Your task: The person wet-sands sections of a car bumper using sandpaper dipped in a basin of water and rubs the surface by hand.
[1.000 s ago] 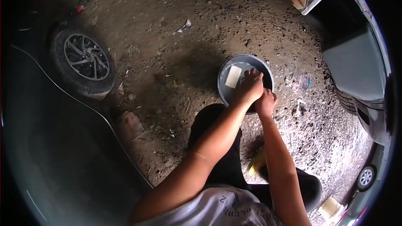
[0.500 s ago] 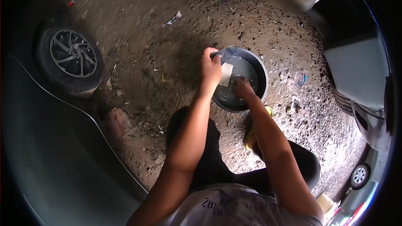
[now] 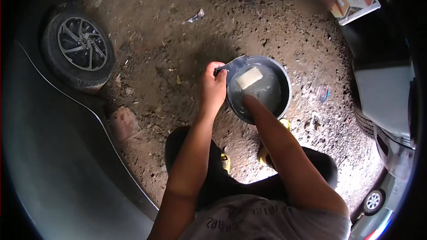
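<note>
A round dark tub [image 3: 287,80] of cloudy water stands on the dirt between my knees and the ground ahead. My left hand [image 3: 214,82] is closed on a dark grey sheet [image 3: 235,66] at the tub's left rim, the sheet's far end reaching over the rim. A pale rectangular block [image 3: 249,78] lies in the tub, near its middle. My right hand [image 3: 250,99] dips into the water just below the block. Its fingers are under the cloudy surface, so what they hold, if anything, is hidden.
A loose wheel [image 3: 84,44] lies at the left beside a dark car panel [image 3: 58,138]. A brick-like block [image 3: 124,123] rests near the panel. At the upper right are a printed box [image 3: 356,0] and a blurred shape. Another vehicle [image 3: 387,93] stands at the right.
My hands were together over the tub; now my left hand is at the left rim with the grey sheet, and my right hand has gone into the water. The pale block has turned.
</note>
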Tool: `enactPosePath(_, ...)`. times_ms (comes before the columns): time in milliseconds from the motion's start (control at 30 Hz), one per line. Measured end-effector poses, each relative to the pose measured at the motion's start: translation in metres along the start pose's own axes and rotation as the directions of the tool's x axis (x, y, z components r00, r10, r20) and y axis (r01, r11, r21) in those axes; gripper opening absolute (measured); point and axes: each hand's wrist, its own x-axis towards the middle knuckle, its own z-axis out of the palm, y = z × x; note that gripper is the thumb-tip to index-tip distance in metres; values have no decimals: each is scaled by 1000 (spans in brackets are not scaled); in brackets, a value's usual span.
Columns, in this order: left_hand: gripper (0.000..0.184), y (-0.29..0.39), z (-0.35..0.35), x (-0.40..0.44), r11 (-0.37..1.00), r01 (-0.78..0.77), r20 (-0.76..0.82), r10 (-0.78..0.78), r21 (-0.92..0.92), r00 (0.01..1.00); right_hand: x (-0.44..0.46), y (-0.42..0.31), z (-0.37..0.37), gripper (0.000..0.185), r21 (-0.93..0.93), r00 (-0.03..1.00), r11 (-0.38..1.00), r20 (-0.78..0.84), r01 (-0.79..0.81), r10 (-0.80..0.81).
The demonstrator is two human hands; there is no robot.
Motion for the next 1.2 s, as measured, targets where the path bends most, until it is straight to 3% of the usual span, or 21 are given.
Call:
enactPosePath(100, 18, -21, 14, 16, 984, -136, 33, 140, -112, 990, -16, 3, 14, 34, -10, 992, 994, 64, 108, -107)
enactPosePath(167, 19, -55, 31, 34, 969, -157, 57, 171, -190, 984, 11, 40, 71, 30, 9, 934, 945, -162, 326, -320)
enactPosePath(233, 20, -53, 48, 37, 974, -113, 99, 135, -195, 986, -33, 17, 44, 35, 145, 943, 982, -327, 122, -69)
enactPosePath(300, 24, -52, 66, 40, 987, -158, 148, 162, -37, 976, -71, 1, 10, 38, 87, 969, 996, -248, 23, -1)
enactPosePath(333, 31, -42, 75, 34, 978, -206, 112, 203, 16, 973, -85, -3, -2, 38, 281, 944, 959, -310, -20, 111)
enactPosePath(367, 37, -45, 80, 35, 959, -274, 167, 259, 76, 951, -85, 4, -1, 38, 121, 915, 993, -400, 1, 48)
enactPosePath(467, 27, -37, 93, 40, 952, -286, 237, 253, 114, 938, -113, 18, -48, 41, 185, 946, 983, -314, -19, 78)
enactPosePath(500, 25, -40, 93, 45, 952, -281, 267, 242, 118, 933, -166, 2, -83, 44, 274, 890, 957, -455, 100, 37)
enactPosePath(533, 24, -48, 91, 46, 956, -262, 291, 214, 135, 932, -111, 42, -56, 49, 59, 824, 975, -546, 216, -149)
enactPosePath(633, 23, -89, 106, 66, 961, -273, 216, 274, -31, 937, -120, 96, -81, 76, -28, 787, 865, -401, 502, -469)
enactPosePath(667, 23, -92, 108, 65, 978, -199, 186, 207, -57, 961, -136, 112, -102, 87, -18, 768, 831, -370, 556, -522)
enactPosePath(733, 22, -50, 84, 46, 961, -252, 261, 273, -109, 926, -221, 79, -154, 78, 136, 815, 862, -424, 489, -396)
enactPosePath(767, 21, -57, 81, 48, 972, -199, 274, 227, -126, 934, -236, 76, -175, 67, 487, 885, 760, -393, 431, -250)
enactPosePath(800, 21, -46, 78, 44, 983, -119, 279, 154, -140, 948, -255, 59, -183, 58, 905, 969, 360, -246, 227, 6)
enactPosePath(867, 22, -33, 71, 36, 981, -26, 321, 88, -193, 943, -279, 34, -199, 41, 984, 984, -102, -137, 149, 118)
enactPosePath(933, 26, -30, 70, 30, 943, 78, 384, 56, -323, 922, -293, 27, -210, 37, 972, 980, -119, -198, 201, 31)
enactPosePath(1033, 67, -19, 64, 15, 982, 78, 553, 32, -174, 833, -281, 35, -205, 34, 958, 978, -224, -199, 179, -66)
enactPosePath(1067, 72, -17, 62, 11, 935, 307, 679, -110, -177, 726, -274, 35, -203, 34, 952, 975, -248, -207, 180, -85)
enactPosePath(1133, 68, 22, 53, -17, 892, 422, 669, -214, -163, 712, -259, 37, -198, 35, 934, 967, -307, -228, 184, -117)
enactPosePath(1167, 61, 18, 57, -20, 931, 269, 647, -49, -246, 761, -252, 41, -196, 37, 934, 968, -322, -208, 154, -140)
enactPosePath(1200, 44, 14, 59, -18, 935, 153, 675, 112, -320, 729, -252, 37, -199, 36, 925, 978, -356, -179, 130, -107)
